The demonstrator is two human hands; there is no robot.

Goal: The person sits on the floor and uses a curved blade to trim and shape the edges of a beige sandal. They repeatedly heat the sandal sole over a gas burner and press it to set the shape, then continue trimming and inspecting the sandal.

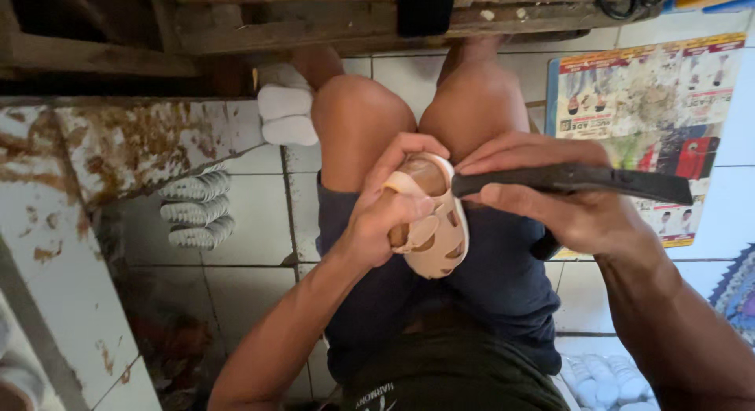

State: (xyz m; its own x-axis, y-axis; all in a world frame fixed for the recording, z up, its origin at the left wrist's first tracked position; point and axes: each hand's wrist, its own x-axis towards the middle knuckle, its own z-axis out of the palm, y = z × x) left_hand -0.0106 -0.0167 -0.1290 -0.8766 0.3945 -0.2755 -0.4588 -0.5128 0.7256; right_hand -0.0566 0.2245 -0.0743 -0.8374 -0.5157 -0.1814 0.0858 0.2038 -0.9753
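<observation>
Sandal (437, 236) held over lap, clamped in left hand (383, 222). Dark knife (574, 179) gripped in right hand (554, 202), tip pressed at sandal rim. Judged: blade best kept shallow, fingers kept clear of edge.

We see a scene lit by soft daylight that seems to come from the right side — the white floor tiles (252, 214) and the poster (653, 104) there look bright and a little washed out. The upper left, under the wooden bench (236, 25), stays dark with deep shadow. The centre is sharp enough, but the lower corners are blurred, and the lines of the tiles bend near the edges — a wide lens distortion. We find no strong glare.
</observation>
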